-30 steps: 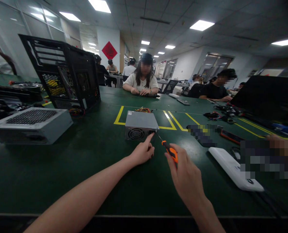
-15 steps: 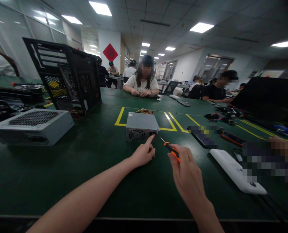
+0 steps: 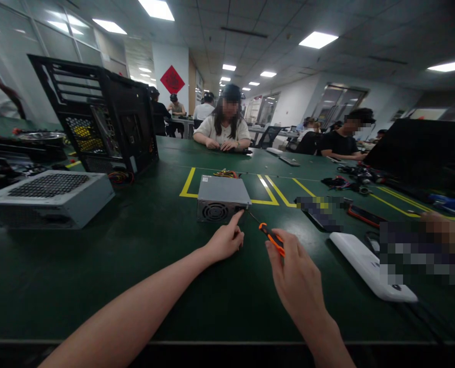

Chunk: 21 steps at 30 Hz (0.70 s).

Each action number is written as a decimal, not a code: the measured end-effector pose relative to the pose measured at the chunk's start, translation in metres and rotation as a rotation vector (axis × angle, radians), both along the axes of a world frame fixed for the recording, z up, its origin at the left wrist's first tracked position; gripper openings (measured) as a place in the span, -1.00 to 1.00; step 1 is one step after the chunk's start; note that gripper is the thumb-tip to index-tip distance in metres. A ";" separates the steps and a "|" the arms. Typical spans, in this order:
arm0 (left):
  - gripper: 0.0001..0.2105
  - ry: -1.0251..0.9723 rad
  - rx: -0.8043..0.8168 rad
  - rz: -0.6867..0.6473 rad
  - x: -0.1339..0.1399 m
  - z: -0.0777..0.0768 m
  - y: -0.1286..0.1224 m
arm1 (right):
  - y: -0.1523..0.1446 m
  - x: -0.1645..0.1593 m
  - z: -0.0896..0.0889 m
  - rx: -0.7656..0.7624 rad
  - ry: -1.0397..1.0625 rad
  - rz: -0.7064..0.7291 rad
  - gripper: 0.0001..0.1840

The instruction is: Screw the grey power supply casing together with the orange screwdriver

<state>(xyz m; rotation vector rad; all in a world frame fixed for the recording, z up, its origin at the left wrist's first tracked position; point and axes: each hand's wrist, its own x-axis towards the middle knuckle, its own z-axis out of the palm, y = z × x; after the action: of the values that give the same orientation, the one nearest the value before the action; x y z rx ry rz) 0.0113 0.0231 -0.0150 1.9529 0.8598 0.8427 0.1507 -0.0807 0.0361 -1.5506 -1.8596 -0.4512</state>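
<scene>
Shifted slightly rightward, the right hand [image 3: 302, 278] grasps the screwdriver [image 3: 271, 237]; the left hand [image 3: 224, 243], its grasp unclear, touches the seemingly unopened power supply [image 3: 223, 191].

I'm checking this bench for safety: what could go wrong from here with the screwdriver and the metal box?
The screwdriver in the right hand points toward the box's corner, near the left hand's outstretched index finger; a slip might jab that finger.

The grey metal box shows only that finger at its front, not a full grip, so pushing with the screwdriver could turn or slide it.
</scene>
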 end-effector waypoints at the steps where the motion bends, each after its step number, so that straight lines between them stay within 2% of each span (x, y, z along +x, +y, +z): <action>1: -0.39 -0.001 0.002 -0.003 0.000 0.000 0.000 | -0.001 -0.001 -0.001 0.016 -0.003 0.033 -0.71; 5: -0.39 0.002 0.005 -0.001 0.000 0.000 0.000 | -0.002 -0.003 -0.005 0.051 -0.035 0.104 -0.70; 10: -0.39 -0.003 -0.003 -0.004 0.000 0.000 0.000 | -0.003 -0.002 -0.005 -0.035 -0.012 -0.052 -0.68; 17: -0.39 0.009 0.005 0.010 0.000 0.001 -0.001 | -0.005 -0.008 -0.006 0.019 0.009 0.074 -0.69; 21: -0.39 0.015 0.018 0.009 0.000 0.001 -0.001 | -0.003 -0.005 -0.007 -0.019 0.003 -0.067 -0.71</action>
<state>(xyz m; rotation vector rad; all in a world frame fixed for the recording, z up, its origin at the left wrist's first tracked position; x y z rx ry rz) 0.0114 0.0223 -0.0139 1.9746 0.8732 0.8450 0.1455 -0.0839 0.0295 -1.6286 -1.8186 -0.4623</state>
